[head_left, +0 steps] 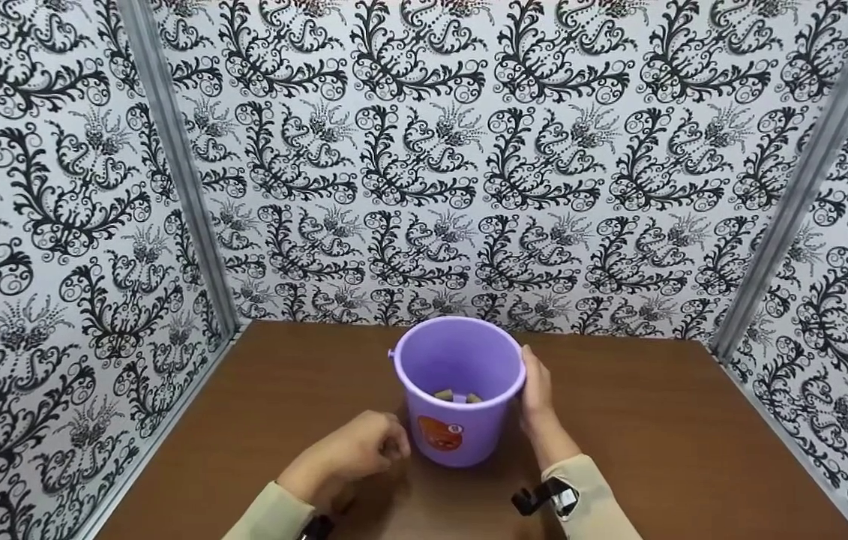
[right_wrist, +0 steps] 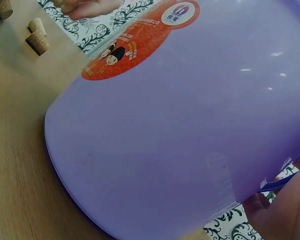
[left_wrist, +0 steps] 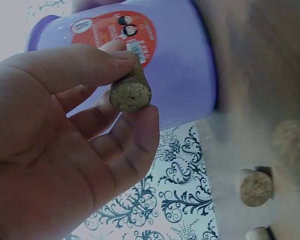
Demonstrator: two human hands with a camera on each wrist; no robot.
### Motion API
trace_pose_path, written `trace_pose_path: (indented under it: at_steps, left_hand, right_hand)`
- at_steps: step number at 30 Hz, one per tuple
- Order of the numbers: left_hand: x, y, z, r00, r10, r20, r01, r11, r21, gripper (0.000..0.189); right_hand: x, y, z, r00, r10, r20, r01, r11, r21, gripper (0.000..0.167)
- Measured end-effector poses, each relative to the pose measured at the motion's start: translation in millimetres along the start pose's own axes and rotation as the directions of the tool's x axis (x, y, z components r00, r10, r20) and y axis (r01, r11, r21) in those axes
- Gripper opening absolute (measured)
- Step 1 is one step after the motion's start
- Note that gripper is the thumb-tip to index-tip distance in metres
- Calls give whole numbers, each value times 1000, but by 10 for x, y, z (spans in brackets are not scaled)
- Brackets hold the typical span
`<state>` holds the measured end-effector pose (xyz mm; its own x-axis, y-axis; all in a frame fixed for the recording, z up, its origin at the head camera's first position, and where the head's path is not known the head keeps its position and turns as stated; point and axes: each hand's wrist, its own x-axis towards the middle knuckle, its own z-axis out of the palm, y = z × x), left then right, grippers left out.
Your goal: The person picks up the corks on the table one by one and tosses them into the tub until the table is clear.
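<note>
A purple bucket with a red-orange sticker stands upright on the brown table. A pair of corks shows at its bottom in the head view. My left hand is just left of the bucket, low by its side. In the left wrist view it pinches a cork between thumb and fingers, with the bucket wall behind. My right hand grips the bucket's right side near the rim; part of that hand shows at the lower right of the right wrist view.
Several loose corks lie on the table, among them one cork in the left wrist view and another cork in the right wrist view. Patterned walls enclose the table at the back and both sides.
</note>
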<state>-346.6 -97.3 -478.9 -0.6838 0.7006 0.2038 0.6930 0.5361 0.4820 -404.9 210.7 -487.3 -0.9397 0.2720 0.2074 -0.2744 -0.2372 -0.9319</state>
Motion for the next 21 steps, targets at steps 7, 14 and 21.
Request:
trace_pose_path:
  at_steps: [7, 14, 21]
  left_hand:
    - [-25, 26, -129, 1000, -10, -2, 10, 1000, 4, 31]
    - [-45, 30, -252, 1000, 0, -4, 0, 999, 40, 32]
    - [-61, 91, -425, 999, -50, -8, 50, 998, 38, 36]
  right_hand:
    - [-2, 4, 13, 1000, 6, -14, -6, 1000, 23, 53]
    - [-4, 21, -4, 1000, 13, 8, -13, 1000, 12, 54]
    - [-5, 3, 2, 1000, 8, 13, -8, 1000, -12, 55]
